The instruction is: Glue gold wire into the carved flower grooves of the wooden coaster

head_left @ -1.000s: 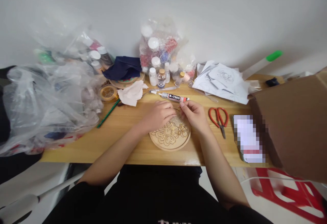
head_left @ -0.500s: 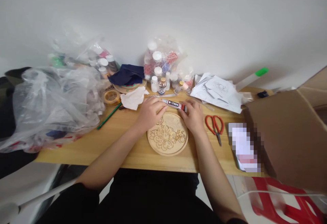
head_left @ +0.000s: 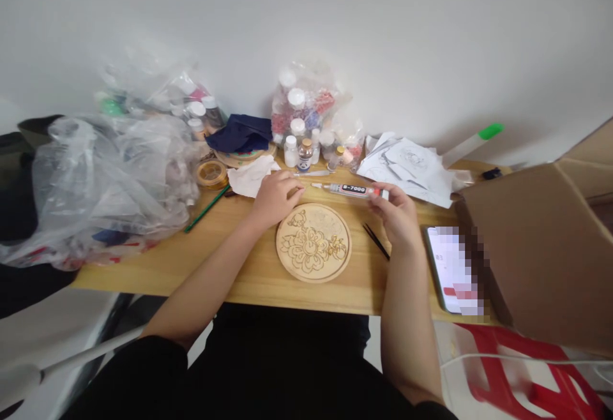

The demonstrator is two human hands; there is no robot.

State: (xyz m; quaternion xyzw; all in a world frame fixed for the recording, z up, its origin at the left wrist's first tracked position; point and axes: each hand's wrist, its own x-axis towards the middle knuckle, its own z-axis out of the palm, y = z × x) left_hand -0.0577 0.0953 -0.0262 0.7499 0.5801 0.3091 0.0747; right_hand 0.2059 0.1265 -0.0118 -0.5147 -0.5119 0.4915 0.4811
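My right hand [head_left: 396,214] grips the B-7000 glue tube [head_left: 353,190] by its right end, with the nozzle pointing left. Closed near the upper left of the board, my left hand [head_left: 278,199] has thumb and fingertips together; whatever may be between them is too small to make out. A small whitish piece [head_left: 316,185] shows just left of the nozzle. Below the tube lies a round wooden board [head_left: 313,242] with a flower pattern in gold-brown lines. Dark tweezers [head_left: 376,241] lie right of the board, partly hidden by my right arm.
Bottles [head_left: 304,155] and bead bags [head_left: 325,104] stand at the back. On the left are plastic bags [head_left: 115,184], a green pencil [head_left: 207,208], a gold tape roll [head_left: 211,174] and white cloth [head_left: 251,177]. Papers [head_left: 407,165], a phone [head_left: 447,267] and a cardboard box [head_left: 536,247] lie right.
My right hand has moved right with the tube, uncovering its nozzle. My left hand has come off the tube. The tweezers now show, while my right arm hides the red-handled scissors.
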